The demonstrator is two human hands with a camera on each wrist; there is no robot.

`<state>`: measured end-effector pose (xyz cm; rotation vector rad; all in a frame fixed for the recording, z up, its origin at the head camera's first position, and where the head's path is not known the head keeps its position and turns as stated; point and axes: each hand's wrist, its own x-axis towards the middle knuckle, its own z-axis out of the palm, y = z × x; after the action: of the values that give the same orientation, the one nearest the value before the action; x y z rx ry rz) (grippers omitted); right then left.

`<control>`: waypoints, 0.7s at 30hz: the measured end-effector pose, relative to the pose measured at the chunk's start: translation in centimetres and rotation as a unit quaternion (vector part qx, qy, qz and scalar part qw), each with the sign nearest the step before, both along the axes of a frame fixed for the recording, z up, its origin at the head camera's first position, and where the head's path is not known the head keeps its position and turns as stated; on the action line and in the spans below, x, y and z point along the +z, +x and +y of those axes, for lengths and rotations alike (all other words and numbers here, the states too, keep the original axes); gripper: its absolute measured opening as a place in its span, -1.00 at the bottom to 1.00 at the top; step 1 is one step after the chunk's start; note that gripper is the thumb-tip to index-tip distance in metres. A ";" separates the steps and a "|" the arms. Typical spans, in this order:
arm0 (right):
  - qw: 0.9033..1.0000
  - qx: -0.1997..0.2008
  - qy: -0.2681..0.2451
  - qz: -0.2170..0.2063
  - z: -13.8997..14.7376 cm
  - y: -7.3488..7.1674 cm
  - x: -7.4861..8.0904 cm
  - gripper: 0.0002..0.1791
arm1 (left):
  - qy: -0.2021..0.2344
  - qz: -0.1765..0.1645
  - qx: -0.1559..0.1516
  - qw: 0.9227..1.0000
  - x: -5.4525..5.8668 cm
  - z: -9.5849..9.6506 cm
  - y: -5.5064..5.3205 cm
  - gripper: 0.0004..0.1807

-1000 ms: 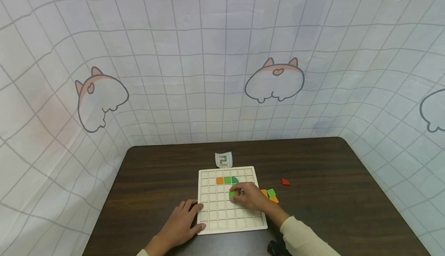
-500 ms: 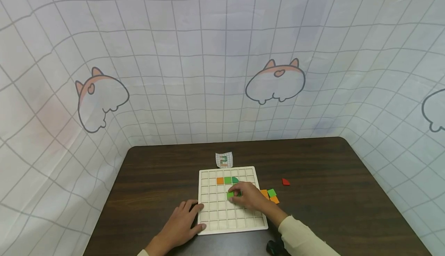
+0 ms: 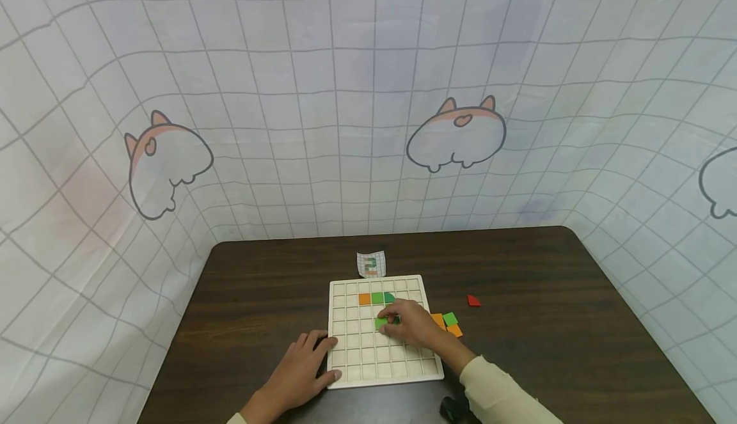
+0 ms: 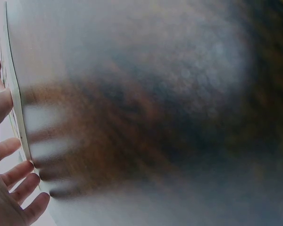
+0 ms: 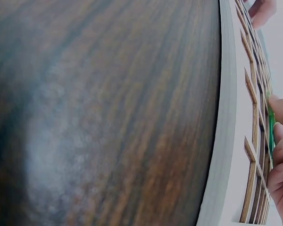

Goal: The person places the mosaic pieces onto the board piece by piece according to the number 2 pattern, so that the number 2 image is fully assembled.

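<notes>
On a table, left hand spread at the board's left edge, right hand pinches a tile, likely light, stiff, best edge-held.

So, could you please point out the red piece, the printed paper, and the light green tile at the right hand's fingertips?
Red piece (image 3: pixel 473 301): head view, middle of its top face.
Printed paper (image 3: pixel 371 265): head view, middle of its printed side.
Light green tile (image 3: pixel 380 324): head view, its visible left part.

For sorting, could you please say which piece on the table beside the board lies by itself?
The red piece; the orange pieces and green piece there cluster by the right edge of the board.
</notes>
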<state>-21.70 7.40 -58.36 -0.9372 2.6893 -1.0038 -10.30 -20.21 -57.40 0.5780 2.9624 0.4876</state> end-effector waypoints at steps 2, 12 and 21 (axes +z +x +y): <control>1.000 -0.002 0.000 -0.002 0.0 0.0 0.0 -0.77 | 0.001 0.000 0.000 1.000 0.1 0.0 0.1 -0.35; 1.000 -0.003 -0.018 -0.009 0.1 0.0 0.1 -0.79 | 0.002 -0.004 0.000 1.000 0.2 0.0 0.0 -0.36; 0.999 -0.004 -0.028 -0.021 0.1 -0.1 0.1 -0.78 | -0.012 -0.003 0.002 1.000 0.0 0.0 -0.2 -0.34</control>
<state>-21.76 7.48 -58.30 -0.9048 2.6457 -1.0942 -10.46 -20.17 -57.42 0.5669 2.9608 0.4538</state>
